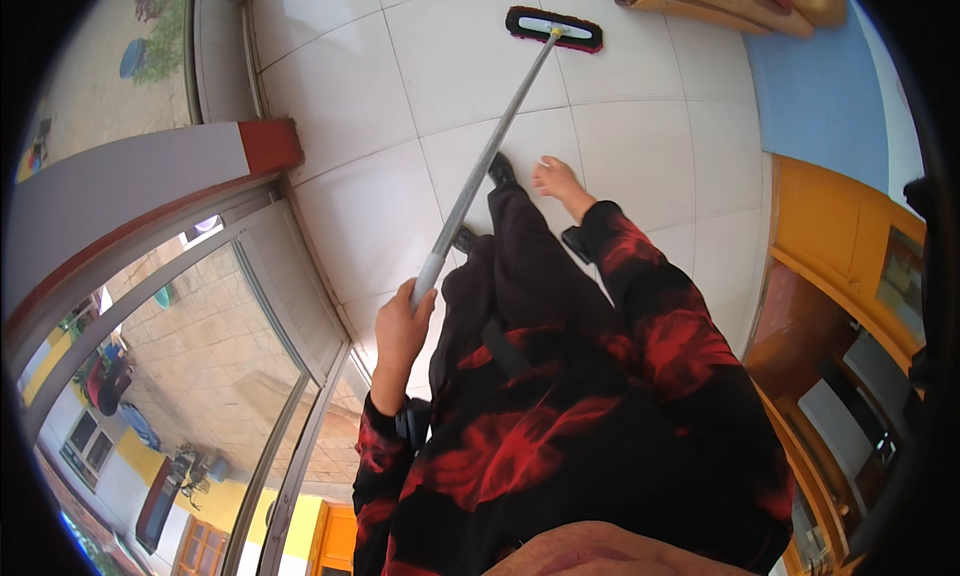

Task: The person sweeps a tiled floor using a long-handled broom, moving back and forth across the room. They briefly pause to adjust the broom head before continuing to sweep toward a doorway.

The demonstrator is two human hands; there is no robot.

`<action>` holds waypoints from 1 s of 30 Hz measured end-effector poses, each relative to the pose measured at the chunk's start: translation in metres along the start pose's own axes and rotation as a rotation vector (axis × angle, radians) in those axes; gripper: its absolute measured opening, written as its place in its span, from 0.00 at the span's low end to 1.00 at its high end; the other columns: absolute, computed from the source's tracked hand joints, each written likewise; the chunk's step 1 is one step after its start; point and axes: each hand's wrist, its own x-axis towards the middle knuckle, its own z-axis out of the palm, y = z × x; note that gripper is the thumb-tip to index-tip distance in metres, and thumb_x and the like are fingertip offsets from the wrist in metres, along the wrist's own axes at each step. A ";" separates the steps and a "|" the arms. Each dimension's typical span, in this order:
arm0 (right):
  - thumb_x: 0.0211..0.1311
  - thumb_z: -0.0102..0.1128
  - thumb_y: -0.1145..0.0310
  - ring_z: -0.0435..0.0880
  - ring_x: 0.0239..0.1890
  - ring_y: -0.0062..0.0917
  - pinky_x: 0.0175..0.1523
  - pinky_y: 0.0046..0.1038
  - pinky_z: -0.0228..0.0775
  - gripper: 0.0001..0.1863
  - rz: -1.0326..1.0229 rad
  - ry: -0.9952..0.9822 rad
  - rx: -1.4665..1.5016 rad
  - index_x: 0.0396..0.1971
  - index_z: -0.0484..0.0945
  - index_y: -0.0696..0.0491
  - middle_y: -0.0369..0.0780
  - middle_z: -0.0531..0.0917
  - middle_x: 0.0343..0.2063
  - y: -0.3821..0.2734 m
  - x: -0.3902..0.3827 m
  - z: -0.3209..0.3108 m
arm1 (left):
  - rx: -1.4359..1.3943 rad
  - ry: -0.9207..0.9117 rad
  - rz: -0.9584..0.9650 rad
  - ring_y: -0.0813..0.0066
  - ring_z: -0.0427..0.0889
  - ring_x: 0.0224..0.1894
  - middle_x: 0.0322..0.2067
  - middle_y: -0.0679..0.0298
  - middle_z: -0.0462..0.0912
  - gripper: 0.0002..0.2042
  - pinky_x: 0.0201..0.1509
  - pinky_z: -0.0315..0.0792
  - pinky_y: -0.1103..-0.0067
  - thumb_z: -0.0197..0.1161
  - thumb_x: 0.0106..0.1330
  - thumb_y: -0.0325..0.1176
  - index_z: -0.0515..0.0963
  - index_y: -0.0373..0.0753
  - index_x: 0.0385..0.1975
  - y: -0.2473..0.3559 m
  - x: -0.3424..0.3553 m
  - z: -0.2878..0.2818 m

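My left hand [403, 326] is wrapped round the upper end of a flat mop's grey pole [483, 166], low in the view near my left hip. The pole slants away and to the right across the floor. At its far end the mop head [530, 24], dark with a red fringe and a pale plate on top, lies flat on the tiles. My right hand [558, 183] hangs in the air right of the pole, apart from it. Its fingers are loosely bent, with nothing seen in them.
Large pale tiles [640, 141] make up the floor. On the left are glazed doors [290, 376] and a wall end with a red edge [268, 148]; a yard shows through the glass. A brown padded seat [720, 1] stands far right, and a wooden cabinet [830, 211] lines the right side.
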 end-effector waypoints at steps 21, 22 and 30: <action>0.62 0.47 0.66 0.65 0.11 0.24 0.16 0.31 0.63 0.10 0.329 0.157 0.500 0.25 0.61 0.53 0.37 0.66 0.13 -0.054 0.102 0.113 | 0.012 -0.162 -0.273 0.46 0.75 0.21 0.18 0.48 0.75 0.14 0.21 0.67 0.62 0.60 0.59 0.41 0.68 0.37 0.32 -0.006 -0.010 0.023; 0.62 0.47 0.66 0.65 0.11 0.24 0.16 0.31 0.63 0.10 0.281 0.115 0.513 0.25 0.61 0.53 0.37 0.66 0.13 -0.067 0.114 0.116 | 0.016 -0.124 -0.267 0.46 0.75 0.21 0.18 0.48 0.75 0.13 0.22 0.68 0.62 0.60 0.59 0.41 0.68 0.37 0.32 -0.003 -0.001 0.025; 0.61 0.47 0.68 0.67 0.12 0.25 0.17 0.30 0.64 0.11 -0.031 0.077 0.259 0.31 0.58 0.59 0.40 0.68 0.15 -0.208 0.218 0.147 | -0.164 0.085 -0.186 0.48 0.75 0.20 0.16 0.49 0.74 0.15 0.21 0.67 0.65 0.58 0.61 0.42 0.67 0.35 0.30 0.051 0.165 0.023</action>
